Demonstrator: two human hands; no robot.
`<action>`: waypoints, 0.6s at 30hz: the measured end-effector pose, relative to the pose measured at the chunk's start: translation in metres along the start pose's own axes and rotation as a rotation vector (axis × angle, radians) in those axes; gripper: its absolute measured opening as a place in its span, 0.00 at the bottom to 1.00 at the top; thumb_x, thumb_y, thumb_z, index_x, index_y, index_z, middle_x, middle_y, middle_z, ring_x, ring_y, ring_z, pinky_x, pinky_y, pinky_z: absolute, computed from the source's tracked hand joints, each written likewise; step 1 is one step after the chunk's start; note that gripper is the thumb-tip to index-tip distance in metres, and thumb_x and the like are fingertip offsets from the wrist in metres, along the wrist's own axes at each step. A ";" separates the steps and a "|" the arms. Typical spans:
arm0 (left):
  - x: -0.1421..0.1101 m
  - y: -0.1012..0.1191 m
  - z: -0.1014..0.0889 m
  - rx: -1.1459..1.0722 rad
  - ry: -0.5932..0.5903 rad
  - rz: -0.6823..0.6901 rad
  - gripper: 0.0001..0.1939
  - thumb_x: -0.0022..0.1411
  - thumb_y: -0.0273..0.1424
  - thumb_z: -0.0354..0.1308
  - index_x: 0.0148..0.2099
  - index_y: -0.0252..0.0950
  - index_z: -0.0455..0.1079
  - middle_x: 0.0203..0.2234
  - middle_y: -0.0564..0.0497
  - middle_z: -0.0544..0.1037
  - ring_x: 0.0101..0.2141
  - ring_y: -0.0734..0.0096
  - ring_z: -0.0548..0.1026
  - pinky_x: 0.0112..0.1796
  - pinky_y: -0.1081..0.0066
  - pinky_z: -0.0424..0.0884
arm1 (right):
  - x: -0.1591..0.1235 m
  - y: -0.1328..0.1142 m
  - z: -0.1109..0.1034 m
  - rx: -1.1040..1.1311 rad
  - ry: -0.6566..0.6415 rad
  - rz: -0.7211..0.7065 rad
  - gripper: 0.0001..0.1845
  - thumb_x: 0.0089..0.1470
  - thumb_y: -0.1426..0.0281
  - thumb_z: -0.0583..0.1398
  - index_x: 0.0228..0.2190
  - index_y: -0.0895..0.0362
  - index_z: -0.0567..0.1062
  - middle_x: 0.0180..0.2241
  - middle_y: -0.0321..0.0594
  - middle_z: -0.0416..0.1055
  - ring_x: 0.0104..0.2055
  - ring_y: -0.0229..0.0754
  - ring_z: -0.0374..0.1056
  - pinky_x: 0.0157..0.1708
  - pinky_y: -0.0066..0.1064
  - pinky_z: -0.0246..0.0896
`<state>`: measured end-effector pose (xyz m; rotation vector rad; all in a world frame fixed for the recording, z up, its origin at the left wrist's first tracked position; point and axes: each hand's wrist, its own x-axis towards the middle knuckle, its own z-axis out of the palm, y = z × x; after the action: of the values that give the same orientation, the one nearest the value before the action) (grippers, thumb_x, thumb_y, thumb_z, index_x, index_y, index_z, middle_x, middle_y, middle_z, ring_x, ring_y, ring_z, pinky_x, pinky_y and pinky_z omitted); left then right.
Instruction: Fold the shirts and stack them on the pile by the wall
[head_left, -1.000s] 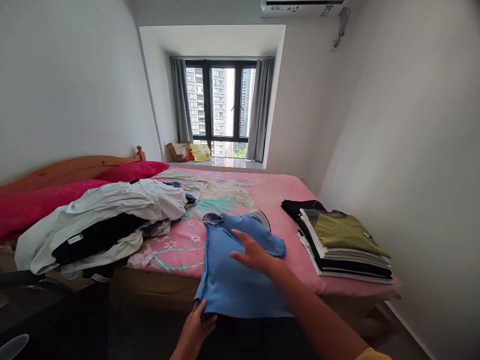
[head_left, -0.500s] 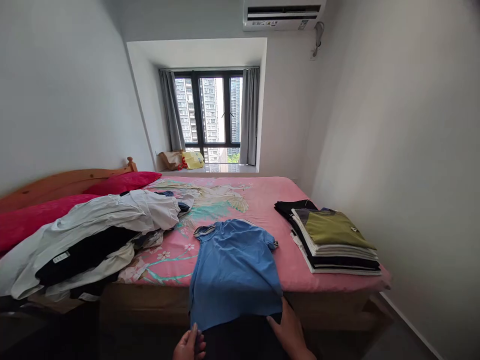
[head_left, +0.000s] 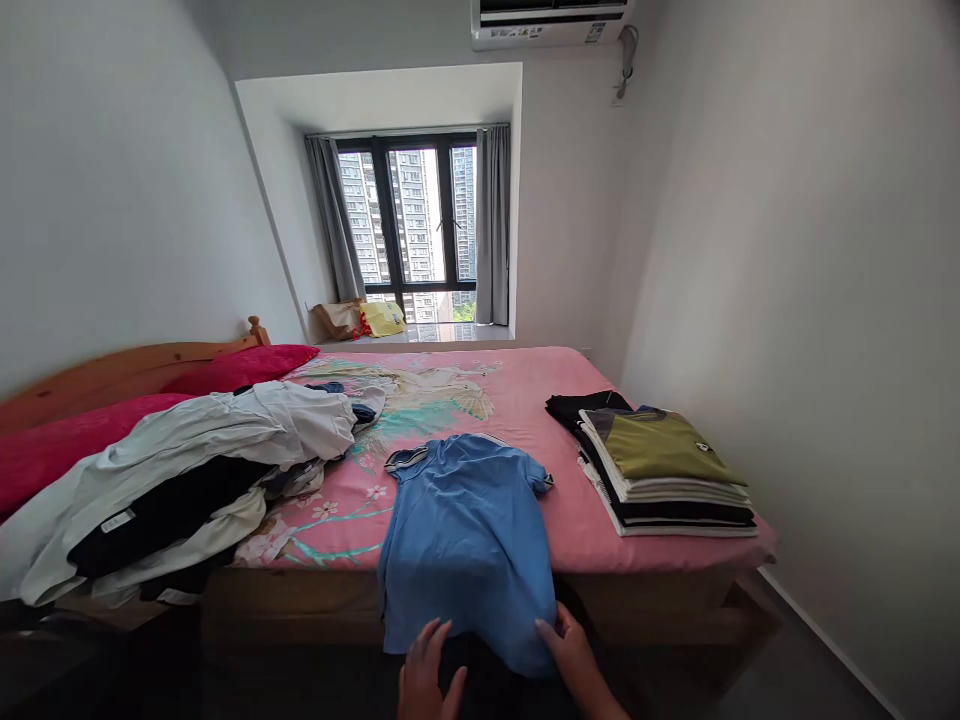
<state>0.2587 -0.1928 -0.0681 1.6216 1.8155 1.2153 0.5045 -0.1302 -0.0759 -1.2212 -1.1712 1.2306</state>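
A blue short-sleeved shirt (head_left: 466, 540) lies on the bed, its striped cuffs at the far end and its hem hanging over the near edge. My left hand (head_left: 426, 668) is just below the middle of the hem, fingers stretched and thumb apart, holding nothing. At the shirt's lower right side, my right hand (head_left: 568, 650) has its thumb and fingers closed on the fabric. Part of the hem there sags lower than the rest.
A loose heap of white and black clothes (head_left: 225, 450) covers the bed's left side. On the right sits a stack of folded clothes (head_left: 667, 460), an olive-green one on top. Red pillows (head_left: 232, 370) lie by the wooden headboard (head_left: 150, 362). Bags (head_left: 382, 318) rest on the windowsill.
My left hand has let go of the shirt's lower left corner and moved right along the hem, opening. The right side of the hem now droops. The view has shifted slightly.
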 end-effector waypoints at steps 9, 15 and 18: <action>0.014 0.020 0.040 0.612 -0.179 0.170 0.41 0.45 0.25 0.56 0.63 0.43 0.56 0.64 0.47 0.53 0.63 0.54 0.49 0.60 0.48 0.39 | -0.021 -0.035 -0.004 0.400 -0.202 0.238 0.28 0.43 0.52 0.64 0.39 0.62 0.76 0.36 0.45 0.75 0.40 0.49 0.70 0.41 0.37 0.64; 0.016 0.014 0.053 0.627 -0.102 0.275 0.37 0.47 0.24 0.55 0.61 0.44 0.59 0.63 0.46 0.57 0.62 0.56 0.53 0.59 0.46 0.41 | -0.031 -0.028 -0.017 0.684 -0.189 0.384 0.20 0.49 0.55 0.62 0.35 0.58 0.76 0.33 0.40 0.73 0.34 0.40 0.67 0.33 0.31 0.64; 0.019 0.012 0.049 0.584 -0.045 0.266 0.25 0.55 0.22 0.49 0.53 0.47 0.69 0.57 0.47 0.67 0.59 0.58 0.60 0.56 0.44 0.49 | -0.035 -0.017 -0.021 0.768 -0.135 0.509 0.16 0.47 0.58 0.64 0.35 0.55 0.75 0.33 0.35 0.73 0.32 0.38 0.67 0.33 0.32 0.66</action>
<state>0.2998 -0.1598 -0.0804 2.2401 2.1006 0.7646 0.5254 -0.1653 -0.0587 -0.8589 -0.3741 1.9286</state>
